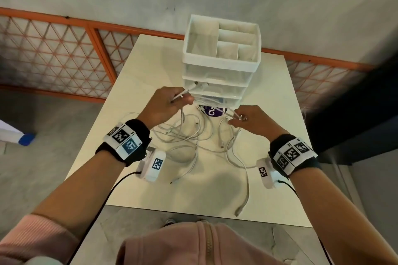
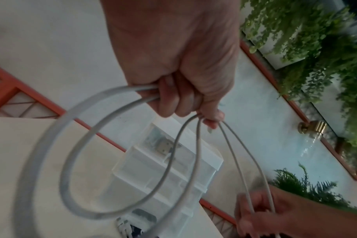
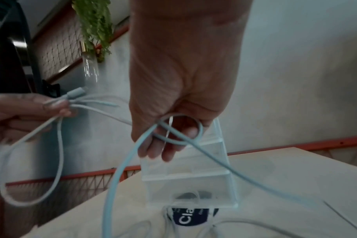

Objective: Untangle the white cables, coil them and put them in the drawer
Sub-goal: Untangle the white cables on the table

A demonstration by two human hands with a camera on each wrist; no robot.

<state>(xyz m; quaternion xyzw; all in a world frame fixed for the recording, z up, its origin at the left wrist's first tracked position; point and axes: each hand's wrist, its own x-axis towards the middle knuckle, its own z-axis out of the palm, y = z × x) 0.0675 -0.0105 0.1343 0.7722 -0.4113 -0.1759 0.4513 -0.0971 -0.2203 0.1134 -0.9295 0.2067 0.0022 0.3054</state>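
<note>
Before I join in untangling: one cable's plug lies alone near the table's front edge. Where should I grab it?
Pinch the cable just behind its plug, coming from above at the front edge. That end lies flat and free of the tangle, so it should probably pull clear.

A dark round sticker (image 1: 212,111) reading "Cla" lies on the pale table (image 1: 137,189), just before the organiser. Behind runs an orange lattice fence (image 1: 53,49). Green plants (image 2: 316,40) hang beyond it.

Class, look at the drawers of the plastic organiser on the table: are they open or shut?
Shut. The drawer fronts sit flush with the organiser; none is pulled out.
</note>
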